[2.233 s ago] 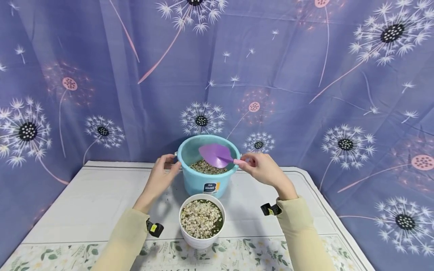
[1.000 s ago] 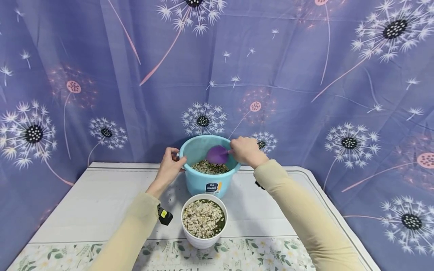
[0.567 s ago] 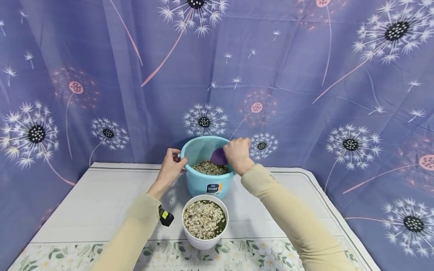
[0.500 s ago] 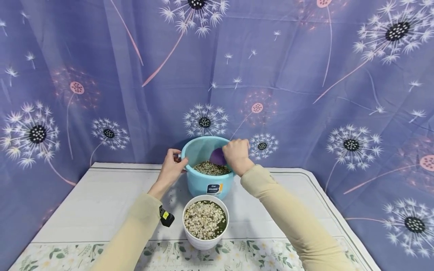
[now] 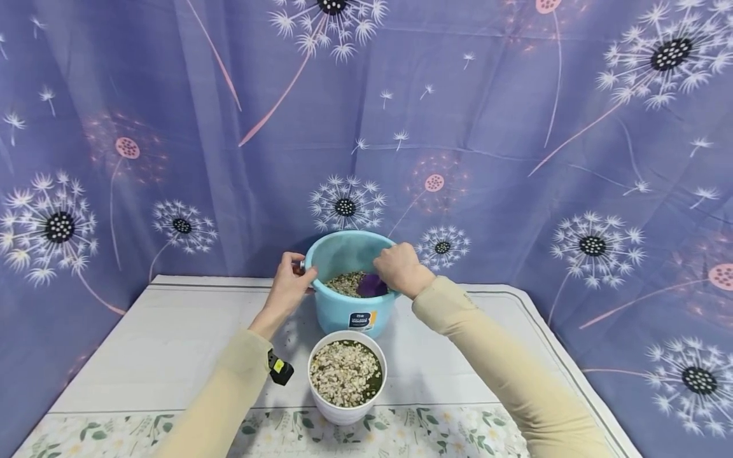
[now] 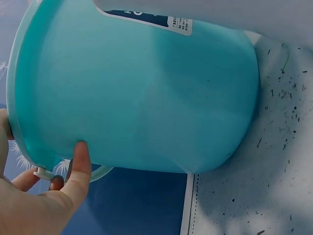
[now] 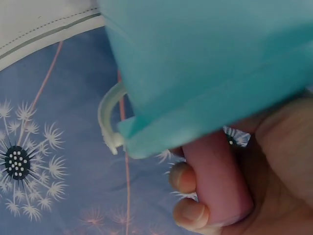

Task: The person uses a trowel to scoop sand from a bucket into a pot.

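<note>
A light blue bucket [image 5: 346, 312] stands near the back of the table, partly filled with a grainy, speckled potting mix [image 5: 343, 284]. My left hand [image 5: 284, 287] grips its rim on the left side; in the left wrist view the fingers curl by the handle joint and one fingertip presses the outer wall. My right hand [image 5: 403, 268] is over the right rim, wrapped round the pink handle [image 7: 217, 181] of a trowel. The purple trowel blade [image 5: 372, 286] points down into the mix, its tip buried from sight.
In front of the bucket stands a white pot [image 5: 339, 415], topped with pale grains over something dark green. A white table cover [image 5: 172, 343] with a floral front strip lies beneath, dotted with dark crumbs near the bucket. A blue dandelion-print curtain [image 5: 275, 191] hangs close behind.
My right hand turned over from pinching the trowel above the bucket to a fist round its handle. The blade has gone down into the mix. My left hand stays at the rim.
</note>
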A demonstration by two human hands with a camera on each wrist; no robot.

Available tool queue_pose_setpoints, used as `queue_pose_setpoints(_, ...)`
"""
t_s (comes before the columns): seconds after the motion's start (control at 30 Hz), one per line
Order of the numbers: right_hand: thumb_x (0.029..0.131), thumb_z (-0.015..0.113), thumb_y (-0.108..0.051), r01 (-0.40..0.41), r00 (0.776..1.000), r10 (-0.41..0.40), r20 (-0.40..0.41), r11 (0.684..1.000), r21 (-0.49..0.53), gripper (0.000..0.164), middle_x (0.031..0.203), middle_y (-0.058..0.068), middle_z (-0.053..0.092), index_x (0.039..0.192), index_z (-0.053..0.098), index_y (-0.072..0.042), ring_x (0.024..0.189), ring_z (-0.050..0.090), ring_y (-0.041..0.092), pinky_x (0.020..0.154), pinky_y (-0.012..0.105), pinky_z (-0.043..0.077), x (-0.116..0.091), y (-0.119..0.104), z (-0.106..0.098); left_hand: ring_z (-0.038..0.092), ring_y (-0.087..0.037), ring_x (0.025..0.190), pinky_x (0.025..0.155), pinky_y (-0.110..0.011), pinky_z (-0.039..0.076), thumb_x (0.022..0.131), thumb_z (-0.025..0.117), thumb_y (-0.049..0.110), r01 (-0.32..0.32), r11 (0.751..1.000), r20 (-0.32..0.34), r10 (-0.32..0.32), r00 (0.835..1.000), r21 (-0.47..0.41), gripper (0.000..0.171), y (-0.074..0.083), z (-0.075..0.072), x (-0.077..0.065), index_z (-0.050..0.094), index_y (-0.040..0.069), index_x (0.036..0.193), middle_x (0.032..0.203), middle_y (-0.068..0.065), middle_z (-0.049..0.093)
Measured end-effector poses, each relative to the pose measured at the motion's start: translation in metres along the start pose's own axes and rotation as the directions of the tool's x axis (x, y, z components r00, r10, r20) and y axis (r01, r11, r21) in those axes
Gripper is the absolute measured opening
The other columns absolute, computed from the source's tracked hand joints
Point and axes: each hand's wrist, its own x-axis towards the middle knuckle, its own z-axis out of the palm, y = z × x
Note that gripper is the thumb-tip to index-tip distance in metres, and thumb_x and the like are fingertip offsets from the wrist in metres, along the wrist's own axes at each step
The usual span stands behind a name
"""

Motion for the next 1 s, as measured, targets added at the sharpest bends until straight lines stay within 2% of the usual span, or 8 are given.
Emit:
queue_pose_setpoints(0.07,0.09,0.064,-0.013,0.025,0.998,-0.026,0.056,1.0,0.017,0.026,0.066,0.001,0.059,0.065,0.059,-0.015,0.056,0.055,0.017,0.049,0.038,0.053,-0.002,0.002,-0.006,0.059,-0.024,0.082,0.072,-0.036,0.059,0.095,0.06,0.011,-0.004,1.0,0.002,0.004,1.0,0.002,0.041,0.0,-0.001,0.0,0.038,-0.001,0.128,0.099,-0.017,0.05)
queue_pose_setpoints(0.17,0.09,0.063,-0.016,0.035,0.986,-0.045,0.16,0.997,0.066,0.022,0.071,0.001,0.059,0.069,0.059,-0.017,0.062,0.057,0.017,0.052,0.038,0.053,-0.005,0.006,-0.017,0.059,-0.023,0.08,0.074,-0.042,0.059,0.095,0.061,0.011,-0.009,1.0,0.002,0.009,1.0,-0.01,0.04,-0.002,0.0,0.0,0.039,-0.001,0.126,0.099,-0.017,0.051)
queue_pose_setpoints(0.27,0.09,0.069,-0.028,0.039,0.966,-0.071,0.249,0.991,0.131,0.022,0.074,-0.001,0.06,0.071,0.061,-0.019,0.066,0.056,0.016,0.057,0.036,0.053,-0.007,0.011,-0.027,0.058,-0.022,0.08,0.076,-0.047,0.058,0.095,0.061,0.01,-0.009,1.0,0.005,0.01,1.0,-0.02,0.04,-0.002,0.001,0.001,0.039,-0.002,0.126,0.099,-0.017,0.05)
queue_pose_setpoints(0.37,0.087,0.074,-0.039,0.067,0.948,-0.126,0.292,0.976,0.207,0.023,0.074,-0.006,0.061,0.073,0.067,-0.022,0.067,0.056,0.014,0.061,0.034,0.052,-0.008,0.018,-0.036,0.058,-0.021,0.08,0.075,-0.044,0.059,0.095,0.06,0.01,-0.008,1.0,0.0,0.008,1.0,-0.015,0.04,-0.002,0.0,0.001,0.039,-0.002,0.126,0.1,-0.017,0.05)
queue_pose_setpoints(0.5,0.088,0.072,-0.04,0.103,0.935,-0.204,0.292,0.939,0.327,0.02,0.074,-0.01,0.062,0.076,0.075,-0.024,0.068,0.055,0.012,0.064,0.032,0.05,-0.007,0.027,-0.036,0.058,-0.02,0.08,0.072,-0.038,0.059,0.095,0.06,0.011,0.0,1.0,-0.005,-0.001,1.0,-0.014,0.041,-0.001,-0.001,0.0,0.038,-0.002,0.127,0.1,-0.017,0.05)
queue_pose_setpoints(0.7,0.09,0.07,-0.038,0.112,0.927,-0.284,0.246,0.834,0.541,0.019,0.086,-0.01,0.068,0.093,0.079,-0.022,0.082,0.06,0.013,0.077,0.032,0.052,-0.005,0.035,-0.026,0.058,-0.019,0.08,0.077,-0.048,0.058,0.096,0.061,0.011,0.001,1.0,-0.001,-0.001,1.0,-0.031,0.046,0.0,-0.003,-0.001,0.036,-0.005,0.131,0.101,-0.017,0.05)
queue_pose_setpoints(0.8,0.091,0.069,-0.039,0.087,0.926,-0.293,0.239,0.779,0.621,0.022,0.091,-0.009,0.069,0.098,0.078,-0.019,0.087,0.061,0.013,0.082,0.032,0.052,-0.003,0.039,-0.019,0.057,-0.019,0.08,0.076,-0.046,0.059,0.096,0.06,0.011,0.001,1.0,-0.003,-0.001,1.0,-0.029,0.045,0.0,-0.002,-0.001,0.037,-0.005,0.13,0.101,-0.017,0.05)
queue_pose_setpoints(1.0,0.092,0.067,-0.039,-0.051,0.931,-0.249,0.267,0.635,0.771,0.027,0.076,0.0,0.064,0.102,0.076,-0.015,0.072,0.056,0.014,0.071,0.03,0.051,-0.004,0.047,-0.007,0.058,-0.02,0.08,0.072,-0.038,0.059,0.095,0.059,0.01,-0.01,1.0,-0.007,0.01,1.0,-0.019,0.041,-0.001,-0.001,0.0,0.038,-0.003,0.128,0.1,-0.017,0.049)
